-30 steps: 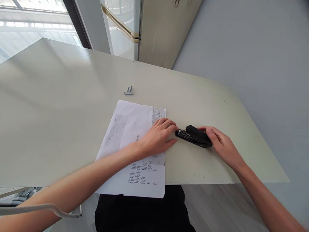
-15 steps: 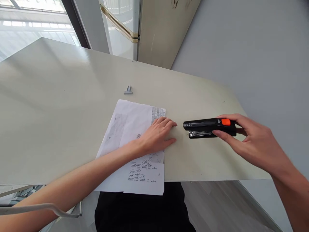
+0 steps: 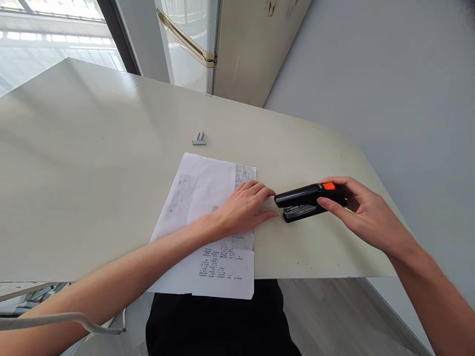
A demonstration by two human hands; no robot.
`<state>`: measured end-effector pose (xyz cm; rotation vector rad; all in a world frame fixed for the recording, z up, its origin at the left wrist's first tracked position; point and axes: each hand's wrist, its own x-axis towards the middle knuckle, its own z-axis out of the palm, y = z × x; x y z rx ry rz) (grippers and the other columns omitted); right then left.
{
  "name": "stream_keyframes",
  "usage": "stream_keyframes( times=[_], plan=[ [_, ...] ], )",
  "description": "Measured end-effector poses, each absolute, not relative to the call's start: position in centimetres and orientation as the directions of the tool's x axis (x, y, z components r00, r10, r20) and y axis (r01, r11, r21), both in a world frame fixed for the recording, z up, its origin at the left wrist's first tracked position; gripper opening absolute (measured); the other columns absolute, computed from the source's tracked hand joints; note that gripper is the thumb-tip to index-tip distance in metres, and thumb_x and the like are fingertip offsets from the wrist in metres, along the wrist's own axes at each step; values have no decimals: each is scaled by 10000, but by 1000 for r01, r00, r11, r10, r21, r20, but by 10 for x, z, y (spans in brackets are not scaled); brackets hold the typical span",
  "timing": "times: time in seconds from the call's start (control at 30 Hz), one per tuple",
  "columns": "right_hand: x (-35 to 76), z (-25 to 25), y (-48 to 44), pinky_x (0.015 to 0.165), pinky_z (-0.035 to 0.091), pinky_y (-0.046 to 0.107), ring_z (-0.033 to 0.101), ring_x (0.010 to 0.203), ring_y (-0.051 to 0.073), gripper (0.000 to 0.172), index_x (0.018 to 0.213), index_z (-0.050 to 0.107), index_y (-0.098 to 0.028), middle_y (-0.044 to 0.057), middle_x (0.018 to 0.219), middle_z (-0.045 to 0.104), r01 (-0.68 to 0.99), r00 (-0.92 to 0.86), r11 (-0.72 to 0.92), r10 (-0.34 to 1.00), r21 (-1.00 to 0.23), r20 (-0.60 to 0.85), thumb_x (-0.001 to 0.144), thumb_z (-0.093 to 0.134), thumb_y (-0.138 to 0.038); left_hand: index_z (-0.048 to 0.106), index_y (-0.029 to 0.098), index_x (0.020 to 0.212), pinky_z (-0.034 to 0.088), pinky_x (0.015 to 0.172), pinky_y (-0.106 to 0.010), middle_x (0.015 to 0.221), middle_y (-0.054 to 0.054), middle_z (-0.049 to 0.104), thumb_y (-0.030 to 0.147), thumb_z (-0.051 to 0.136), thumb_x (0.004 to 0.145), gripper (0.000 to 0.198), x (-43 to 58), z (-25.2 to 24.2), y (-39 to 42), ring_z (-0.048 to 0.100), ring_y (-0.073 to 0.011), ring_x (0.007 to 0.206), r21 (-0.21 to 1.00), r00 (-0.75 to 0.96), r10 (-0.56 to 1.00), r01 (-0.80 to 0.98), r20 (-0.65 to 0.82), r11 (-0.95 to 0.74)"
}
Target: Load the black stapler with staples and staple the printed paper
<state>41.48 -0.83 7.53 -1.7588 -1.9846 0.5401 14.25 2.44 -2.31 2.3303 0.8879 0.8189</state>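
Note:
My left hand (image 3: pixel 247 208) lies across the right side of some white printed paper sheets (image 3: pixel 218 173), thumb and fingers apart and reaching past the paper's edge. The sheets overhang the table's front edge. In my right hand (image 3: pixel 359 212) is a black stapler (image 3: pixel 306 199) with an orange patch on top, gripped at its rear end. Its jaws are apart, and the metal inside shows. The stapler's nose points left, close to the fingertips of my left hand. Part of the paper's print is covered by my left hand and forearm.
Small grey staple strips (image 3: pixel 199 139) lie on the pale table (image 3: pixel 122 198) beyond the paper. A fridge (image 3: pixel 241 54) stands past the far edge, and a grey wall (image 3: pixel 389 89) is on the right. A bent pale bar (image 3: pixel 67 316) crosses the lower left.
My right hand has brought the stapler left, closer to my left hand, and tilted it so that its nose sits lower. My left hand stays on the paper.

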Motion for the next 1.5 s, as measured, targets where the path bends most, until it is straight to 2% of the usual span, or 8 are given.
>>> stream_keyframes(
  times=[0.17,0.33,0.53,0.77,0.87,0.97,1.27,1.5],
  plan=[
    [411,66,-12,792,635,389,732,1071,297,378,1210,669,-315,66,1190,750,743,-109,101,994,-661,29,944,699,-582,674,193,1117,546,907,-420,1027,-85,729,440,619,1047,262,141,-18,26,648,-270,1083,742,616,722,314,316,-593],
    [409,65,-17,780,642,392,753,886,251,348,1198,652,-318,49,1070,739,685,-103,43,994,-727,-37,948,707,-553,647,212,1123,531,724,-332,971,-38,731,407,603,1059,211,139,-13,25,660,-186,827,864,584,775,234,241,-446],
    [419,46,-14,981,600,428,699,1192,289,374,1210,638,-314,66,1288,716,680,-137,62,990,-731,-44,930,740,-540,660,195,1230,543,806,-345,1090,-68,677,314,651,1033,230,142,-16,24,654,-199,935,782,522,771,278,365,-558],
    [423,27,-7,1169,478,506,618,1348,300,427,1291,637,-313,78,1355,701,617,-247,82,964,-782,-94,946,726,-550,665,226,1291,556,865,-390,1105,-72,668,410,686,1008,339,142,-21,26,661,-224,963,728,554,750,334,362,-598],
    [407,26,3,1181,468,501,641,1326,273,416,1288,652,-292,85,1354,716,479,-164,60,986,-876,-22,1036,548,-606,622,208,1343,547,934,-421,1141,-84,662,435,781,921,505,140,-22,28,651,-254,1043,704,594,724,343,350,-622],
    [390,20,18,1165,465,495,655,1282,259,481,1159,711,-274,75,1296,746,512,-11,23,1000,-859,20,1080,397,-629,591,193,1342,535,978,-425,1180,-95,658,359,794,880,532,136,-21,29,632,-268,1105,683,618,707,353,343,-640],
    [394,0,31,1095,452,444,617,1236,273,425,1020,731,-290,43,1229,753,555,51,-59,998,-830,-37,1060,423,-580,586,181,1292,516,969,-424,1204,-102,667,337,743,921,432,135,-22,29,587,-287,1145,601,649,689,421,324,-679],
    [403,-13,32,1051,451,434,624,1176,259,341,1100,685,-293,47,1152,763,491,61,-3,998,-871,32,1056,455,-541,621,173,1251,509,967,-406,1196,-99,673,354,757,944,381,134,-24,31,587,-275,1135,579,653,678,423,339,-697]
  ],
)
